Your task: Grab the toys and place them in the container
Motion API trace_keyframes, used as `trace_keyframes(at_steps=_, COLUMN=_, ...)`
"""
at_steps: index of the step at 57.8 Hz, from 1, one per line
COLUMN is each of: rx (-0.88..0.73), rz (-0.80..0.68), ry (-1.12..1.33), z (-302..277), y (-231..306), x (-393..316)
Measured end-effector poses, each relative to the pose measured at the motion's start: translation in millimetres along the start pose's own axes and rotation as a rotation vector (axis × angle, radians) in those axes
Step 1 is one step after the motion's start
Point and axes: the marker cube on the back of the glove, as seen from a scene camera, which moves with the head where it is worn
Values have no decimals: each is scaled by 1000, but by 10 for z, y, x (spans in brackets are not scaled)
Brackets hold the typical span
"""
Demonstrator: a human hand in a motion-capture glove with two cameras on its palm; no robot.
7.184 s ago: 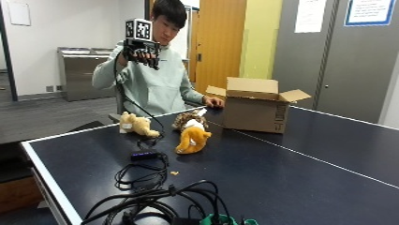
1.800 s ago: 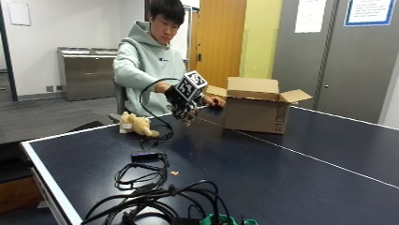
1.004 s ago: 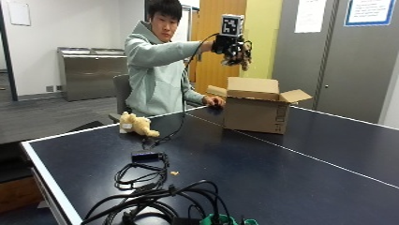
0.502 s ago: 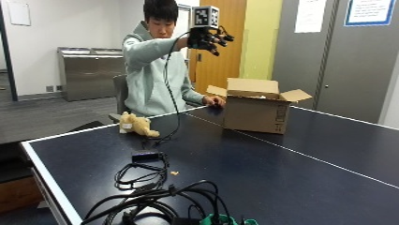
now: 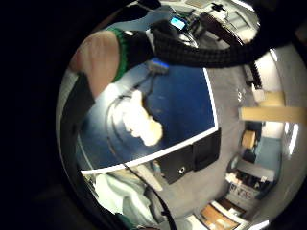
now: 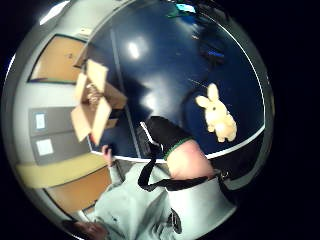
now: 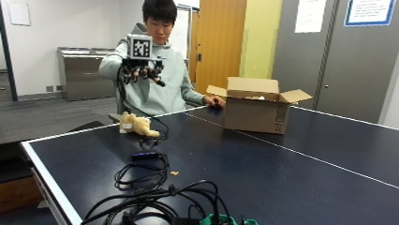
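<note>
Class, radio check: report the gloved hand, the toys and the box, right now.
Gloved right hand raised above the table, holding nothing. One plush rabbit lying on the table under it. Cardboard box open beside the bare hand. Path clear.

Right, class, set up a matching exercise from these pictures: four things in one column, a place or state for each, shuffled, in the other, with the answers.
Things:
1. box
2. plush toy
3. gloved hand
4. bare hand

Places or states:
A. raised in the air above the table, holding nothing
B. resting on the table edge beside the box
C. lying on the table near the person's end
D. standing on the table with its flaps open

Pairs: 1-D, 2-C, 3-A, 4-B
</note>
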Motion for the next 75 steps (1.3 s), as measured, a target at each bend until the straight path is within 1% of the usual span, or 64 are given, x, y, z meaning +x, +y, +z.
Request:
trace_keyframes(at_steps=3, rx=-72, rz=-180, ry=23, z=286, y=59, x=207)
trace_keyframes(at_steps=5, rx=-101, rz=-218, ry=30, z=468, y=89, x=288)
trace_keyframes(at_steps=10, rx=-165, rz=-116, ry=46, z=993, y=300, x=382)
trace_keyframes(at_steps=16, rx=-281, rz=-32, ry=7, z=1402, y=416, x=420)
trace_keyframes(at_steps=21, rx=-273, rz=-20, ry=-7, z=1688, y=433, x=442)
trace_keyframes(at_steps=25, rx=-248, rz=-32, ry=-7, z=1773, y=404, x=447)
trace_keyframes(at_steps=30, rx=-133, rz=-58, ry=8, z=1815, y=399, x=419)
trace_keyframes(at_steps=33, rx=-91, rz=-93, ry=20, z=1790, y=366, x=392)
trace_keyframes(at_steps=37, rx=-89, rz=-145, ry=7, z=1757, y=345, x=323)
trace_keyframes(at_steps=40, rx=-118, rz=-181, ry=-2, z=1727, y=351, x=260)
trace_keyframes(at_steps=47, rx=-324, rz=-292, ry=-34, z=1481, y=373, x=94)
trace_keyframes(at_steps=53, rx=-355, rz=-366, ry=-17, z=1065, y=270, x=-46)
trace_keyframes(at_steps=59, rx=-326, rz=-421, ry=8, z=414, y=69, x=-274)
trace_keyframes(at_steps=62, rx=-297, rz=-442, ry=24, z=136, y=70, x=-401)
trace_keyframes(at_steps=68, rx=-241, rz=-456, ry=32, z=-400, y=6, x=-680)
trace_keyframes(at_steps=75, rx=-140, rz=-450, ry=39, z=-925, y=-47, x=-1061)
